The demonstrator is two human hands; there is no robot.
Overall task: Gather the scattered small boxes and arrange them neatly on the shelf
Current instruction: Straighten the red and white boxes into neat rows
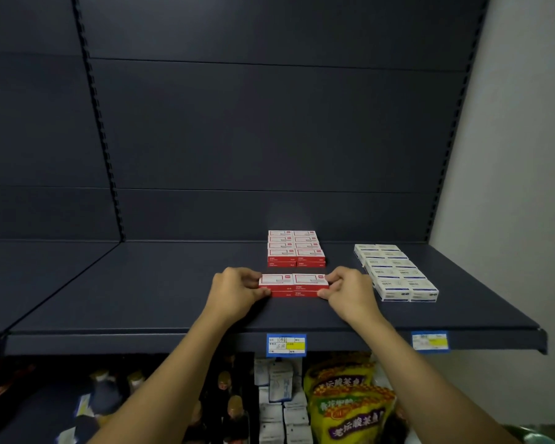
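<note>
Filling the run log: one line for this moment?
both hands: left hand, right hand | clamping red boxes | on shelf | front of red stack

Yellow snack bags [350, 402] on lower shelf: Chinese txt, approx "老坛酸菜鱼". Blue price tags [286, 345] on shelf edge: print too small. Red boxes [293, 285]: txt illegible.

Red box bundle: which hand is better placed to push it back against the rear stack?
Neither clearly. Left hand and right hand clamp opposite ends of the red box bundle, level with each other. The rear stack sits straight behind, so a two-handed push likely keeps it square.
</note>
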